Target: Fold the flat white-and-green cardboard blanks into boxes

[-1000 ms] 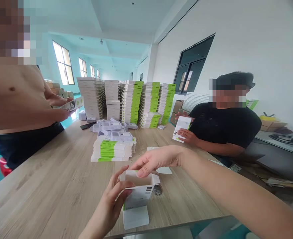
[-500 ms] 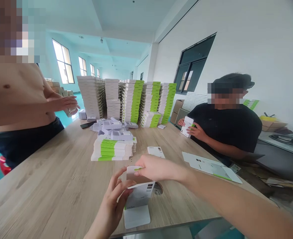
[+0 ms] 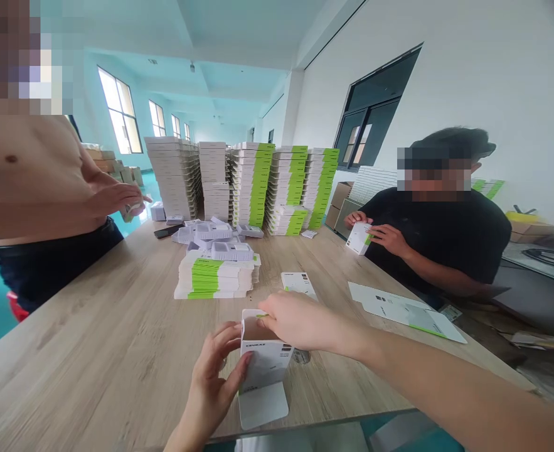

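Note:
A small white cardboard box [image 3: 266, 367] stands near the table's front edge, with a flap lying out toward me. Wrapped round its left side is my left hand [image 3: 218, 367], thumb on the front panel and fingers behind. My right hand [image 3: 298, 320] pinches the box's far top edge, where a bit of green shows. Part of a round, printed item [image 3: 301, 356] peeks out behind the box; I cannot tell what it is. Just beyond my right hand lies a flat white carton [image 3: 299, 284].
Flattened green-and-white cartons [image 3: 218, 276] lie stacked under lilac plastic trays [image 3: 229, 251]. Tall box stacks [image 3: 253, 188] line the back. An unfolded carton [image 3: 403, 311] lies right. A seated co-worker [image 3: 446, 238] handles a white box [image 3: 359, 238]; another person [image 3: 36, 188] stands left.
The box's front panel has come up more upright, its lettering now showing, and my left thumb has moved onto it. The co-worker at right has turned their box. The view has shifted slightly.

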Motion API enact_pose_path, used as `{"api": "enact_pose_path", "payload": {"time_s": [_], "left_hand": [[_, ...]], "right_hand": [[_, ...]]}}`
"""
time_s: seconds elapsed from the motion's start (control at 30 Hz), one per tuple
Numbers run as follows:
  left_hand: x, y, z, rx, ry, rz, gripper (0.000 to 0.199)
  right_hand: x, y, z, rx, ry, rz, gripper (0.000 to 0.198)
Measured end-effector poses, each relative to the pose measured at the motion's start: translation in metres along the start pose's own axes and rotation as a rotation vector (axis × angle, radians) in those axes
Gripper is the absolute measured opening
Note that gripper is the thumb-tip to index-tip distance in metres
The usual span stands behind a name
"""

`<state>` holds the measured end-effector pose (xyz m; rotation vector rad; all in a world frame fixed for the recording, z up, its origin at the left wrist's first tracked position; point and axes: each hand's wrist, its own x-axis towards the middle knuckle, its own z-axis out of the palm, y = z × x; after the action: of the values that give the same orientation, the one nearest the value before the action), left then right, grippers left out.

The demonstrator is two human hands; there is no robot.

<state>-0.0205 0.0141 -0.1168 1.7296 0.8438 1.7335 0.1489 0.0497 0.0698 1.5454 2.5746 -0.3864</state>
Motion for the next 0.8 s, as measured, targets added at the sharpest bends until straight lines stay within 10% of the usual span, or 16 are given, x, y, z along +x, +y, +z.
{"api": "enact_pose_path", "payload": {"time_s": [0.8], "left_hand": [[0.043,0.035,-0.012,0.375,-0.612,0.035,0.044]], "right_hand": [[-0.011,0.01,0.019,0.032,0.0,-0.03,0.018]]}}
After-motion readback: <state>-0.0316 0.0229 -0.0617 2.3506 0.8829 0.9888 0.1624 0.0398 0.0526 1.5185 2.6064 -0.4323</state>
